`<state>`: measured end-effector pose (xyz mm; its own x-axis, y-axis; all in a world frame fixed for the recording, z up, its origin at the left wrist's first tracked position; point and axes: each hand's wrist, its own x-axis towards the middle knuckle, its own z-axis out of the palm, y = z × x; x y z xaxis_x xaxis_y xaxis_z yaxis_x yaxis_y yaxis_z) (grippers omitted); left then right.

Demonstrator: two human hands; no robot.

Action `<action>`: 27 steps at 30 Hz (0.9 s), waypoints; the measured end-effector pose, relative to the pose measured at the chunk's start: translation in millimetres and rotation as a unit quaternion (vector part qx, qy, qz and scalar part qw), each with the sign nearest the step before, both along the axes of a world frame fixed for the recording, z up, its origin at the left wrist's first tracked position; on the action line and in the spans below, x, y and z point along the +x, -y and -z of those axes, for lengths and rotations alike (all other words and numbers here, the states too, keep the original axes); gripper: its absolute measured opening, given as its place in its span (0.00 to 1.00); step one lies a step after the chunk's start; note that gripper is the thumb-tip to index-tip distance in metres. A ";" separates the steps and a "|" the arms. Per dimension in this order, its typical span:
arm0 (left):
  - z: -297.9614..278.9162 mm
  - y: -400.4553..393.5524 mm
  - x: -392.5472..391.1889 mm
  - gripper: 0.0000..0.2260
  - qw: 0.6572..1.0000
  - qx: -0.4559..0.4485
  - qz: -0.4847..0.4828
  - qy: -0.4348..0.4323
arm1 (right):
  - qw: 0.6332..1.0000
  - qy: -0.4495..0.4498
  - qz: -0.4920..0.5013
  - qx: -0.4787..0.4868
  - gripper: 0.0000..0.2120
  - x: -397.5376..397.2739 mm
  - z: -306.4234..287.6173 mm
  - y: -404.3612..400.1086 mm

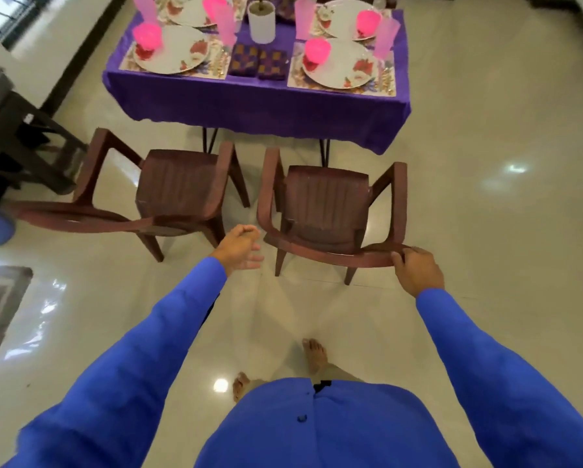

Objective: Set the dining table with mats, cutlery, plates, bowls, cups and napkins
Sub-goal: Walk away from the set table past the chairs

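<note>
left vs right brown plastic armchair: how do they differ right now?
The left brown plastic armchair stands turned at an angle to the purple-clothed table; no hand touches it. The right brown plastic armchair faces the table squarely, and the right hand grips its backrest top. The left hand hangs open between them. Both share colour and moulded shape, and stand pulled back from the table.

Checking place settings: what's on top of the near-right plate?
A pink bowl sits on the near-right plate, toward its left rim. The plate lies on a mat. Whether anything is inside the bowl cannot be seen.
</note>
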<state>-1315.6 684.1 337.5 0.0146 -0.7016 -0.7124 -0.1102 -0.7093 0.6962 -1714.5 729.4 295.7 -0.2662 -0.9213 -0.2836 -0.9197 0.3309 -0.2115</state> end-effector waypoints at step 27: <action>48.0 12.1 -25.5 0.10 0.986 -0.021 -0.163 0.017 | 0.938 0.235 0.239 -0.082 0.12 -23.4 23.1 24.5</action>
<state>-1341.1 672.0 289.5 0.2686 -0.6849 -0.6774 0.0948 -0.6810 0.7261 -1737.9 704.9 272.6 -0.5414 -0.7700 -0.3376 -0.4665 0.6092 -0.6413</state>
